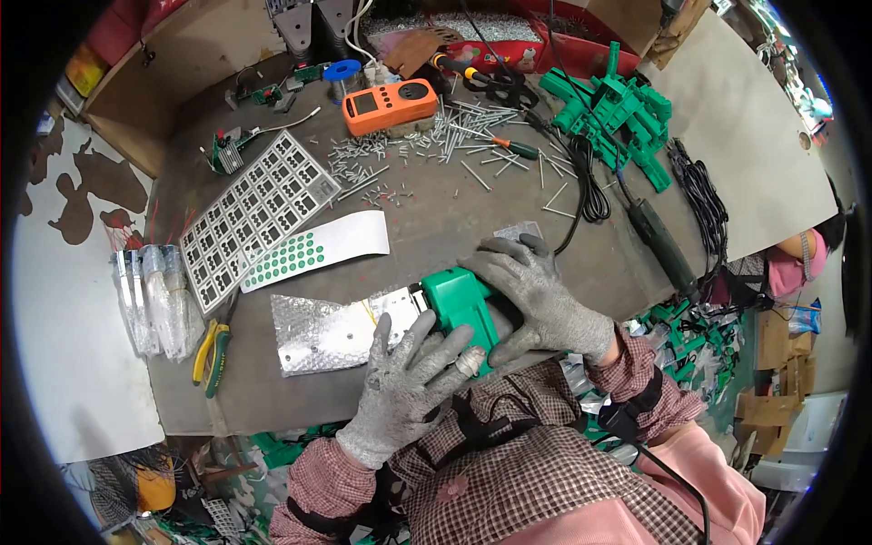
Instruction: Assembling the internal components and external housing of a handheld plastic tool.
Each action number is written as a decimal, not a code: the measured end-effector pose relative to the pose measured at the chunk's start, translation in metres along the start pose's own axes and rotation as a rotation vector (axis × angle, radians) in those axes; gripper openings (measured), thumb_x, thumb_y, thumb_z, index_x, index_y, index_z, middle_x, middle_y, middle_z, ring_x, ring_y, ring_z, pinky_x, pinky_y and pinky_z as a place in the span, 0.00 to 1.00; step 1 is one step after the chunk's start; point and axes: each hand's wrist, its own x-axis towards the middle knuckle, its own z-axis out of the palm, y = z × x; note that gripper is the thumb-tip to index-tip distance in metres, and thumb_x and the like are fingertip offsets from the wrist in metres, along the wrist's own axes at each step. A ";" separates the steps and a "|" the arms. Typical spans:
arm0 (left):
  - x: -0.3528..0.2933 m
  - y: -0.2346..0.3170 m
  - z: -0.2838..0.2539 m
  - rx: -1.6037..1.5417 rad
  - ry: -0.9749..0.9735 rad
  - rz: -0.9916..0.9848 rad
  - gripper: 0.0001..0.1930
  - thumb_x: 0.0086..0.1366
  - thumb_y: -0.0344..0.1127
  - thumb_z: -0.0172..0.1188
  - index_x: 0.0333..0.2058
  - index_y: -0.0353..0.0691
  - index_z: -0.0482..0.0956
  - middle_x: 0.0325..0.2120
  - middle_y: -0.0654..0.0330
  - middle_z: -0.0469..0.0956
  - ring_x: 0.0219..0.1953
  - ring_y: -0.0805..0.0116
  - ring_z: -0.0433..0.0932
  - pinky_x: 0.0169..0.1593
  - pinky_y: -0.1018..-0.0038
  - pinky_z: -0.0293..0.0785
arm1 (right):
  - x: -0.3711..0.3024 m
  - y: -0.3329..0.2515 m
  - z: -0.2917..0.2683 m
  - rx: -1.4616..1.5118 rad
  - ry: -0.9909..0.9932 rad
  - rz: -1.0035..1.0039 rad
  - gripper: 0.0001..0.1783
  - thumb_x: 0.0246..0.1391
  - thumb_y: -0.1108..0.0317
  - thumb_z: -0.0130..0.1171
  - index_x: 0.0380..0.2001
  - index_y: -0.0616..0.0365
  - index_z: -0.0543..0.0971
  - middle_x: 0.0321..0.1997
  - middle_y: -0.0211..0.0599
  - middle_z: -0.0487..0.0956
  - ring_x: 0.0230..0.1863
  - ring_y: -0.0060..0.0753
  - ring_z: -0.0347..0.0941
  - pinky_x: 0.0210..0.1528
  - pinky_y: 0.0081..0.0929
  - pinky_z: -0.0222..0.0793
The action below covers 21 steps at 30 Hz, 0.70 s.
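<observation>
A green plastic housing (pixel 452 302) lies near the front edge of the bench. A flat white part (pixel 396 307) with a thin yellow band reaches out from its left side, its far end in bubble wrap (pixel 313 336). My right hand (pixel 538 295), in a grey glove, grips the housing from the right, fingers over the top and thumb near the front. My left hand (pixel 404 391), also gloved, has its fingers stretched and apart over the white part and the housing's near left edge. One of its fingertips is wrapped in tape. The housing's right end is partly hidden by my right hand.
Green-and-yellow pliers (pixel 214 354) and bagged parts (pixel 159 300) lie left. Behind are a label sheet (pixel 318 250), a grid sheet (pixel 259 213), loose screws (pixel 454 132), an orange meter (pixel 391 106), green plastic pieces (pixel 618 113) and a corded dark tool (pixel 661 245).
</observation>
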 end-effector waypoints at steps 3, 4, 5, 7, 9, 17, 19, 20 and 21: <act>-0.002 0.005 0.003 -0.025 0.094 -0.094 0.27 0.57 0.39 0.70 0.58 0.56 0.79 0.62 0.63 0.74 0.68 0.49 0.66 0.72 0.36 0.48 | 0.010 0.003 -0.014 -0.016 -0.089 0.011 0.50 0.45 0.36 0.69 0.65 0.56 0.71 0.61 0.50 0.75 0.64 0.57 0.69 0.64 0.55 0.64; -0.004 0.005 0.004 -0.015 0.089 -0.091 0.27 0.57 0.39 0.70 0.58 0.56 0.79 0.62 0.63 0.74 0.68 0.49 0.66 0.72 0.36 0.48 | 0.020 0.009 -0.024 0.041 -0.192 0.034 0.44 0.48 0.39 0.68 0.62 0.56 0.74 0.59 0.49 0.77 0.59 0.56 0.74 0.59 0.52 0.70; -0.007 0.005 0.004 -0.042 0.141 -0.100 0.27 0.57 0.40 0.70 0.57 0.55 0.80 0.62 0.63 0.75 0.67 0.49 0.67 0.72 0.36 0.49 | 0.032 0.028 -0.026 0.261 -0.177 -0.009 0.32 0.55 0.44 0.63 0.55 0.55 0.79 0.46 0.49 0.81 0.47 0.54 0.80 0.47 0.46 0.77; 0.008 0.007 -0.003 -0.074 0.207 -0.068 0.27 0.57 0.41 0.70 0.57 0.54 0.80 0.61 0.62 0.76 0.66 0.49 0.68 0.72 0.36 0.49 | 0.033 0.057 -0.016 -0.141 -0.123 0.011 0.21 0.63 0.50 0.57 0.48 0.55 0.82 0.36 0.50 0.82 0.36 0.58 0.81 0.38 0.49 0.78; 0.042 0.015 -0.048 0.058 0.191 0.042 0.28 0.56 0.42 0.71 0.57 0.49 0.80 0.60 0.59 0.76 0.65 0.49 0.69 0.72 0.40 0.51 | 0.038 0.054 -0.007 -0.181 -0.042 0.094 0.20 0.65 0.51 0.55 0.47 0.55 0.82 0.35 0.52 0.83 0.35 0.61 0.81 0.37 0.54 0.77; 0.115 -0.012 0.001 -0.171 0.084 -0.197 0.30 0.68 0.47 0.63 0.66 0.45 0.71 0.61 0.46 0.74 0.66 0.46 0.69 0.71 0.57 0.63 | 0.039 0.063 -0.024 0.100 -0.168 0.162 0.18 0.61 0.54 0.57 0.42 0.58 0.82 0.40 0.57 0.83 0.44 0.63 0.80 0.48 0.54 0.76; 0.147 -0.053 -0.016 -0.228 0.213 -0.340 0.14 0.68 0.38 0.60 0.46 0.36 0.82 0.44 0.50 0.82 0.51 0.50 0.81 0.57 0.61 0.76 | 0.073 0.083 -0.030 0.050 -0.027 0.145 0.14 0.59 0.62 0.57 0.44 0.59 0.81 0.42 0.56 0.82 0.45 0.62 0.80 0.48 0.52 0.75; 0.167 -0.080 -0.025 -0.003 0.281 -0.348 0.11 0.68 0.35 0.58 0.43 0.36 0.82 0.43 0.46 0.81 0.48 0.46 0.80 0.53 0.58 0.77 | 0.104 0.096 -0.023 0.023 0.022 0.130 0.16 0.58 0.62 0.58 0.46 0.58 0.81 0.44 0.57 0.83 0.46 0.63 0.80 0.49 0.53 0.76; 0.176 -0.104 -0.032 0.064 0.267 -0.442 0.09 0.68 0.33 0.57 0.42 0.36 0.82 0.42 0.44 0.82 0.47 0.45 0.80 0.52 0.57 0.76 | 0.136 0.093 -0.020 0.081 0.117 0.058 0.15 0.58 0.66 0.57 0.46 0.58 0.81 0.43 0.57 0.83 0.46 0.62 0.80 0.49 0.51 0.77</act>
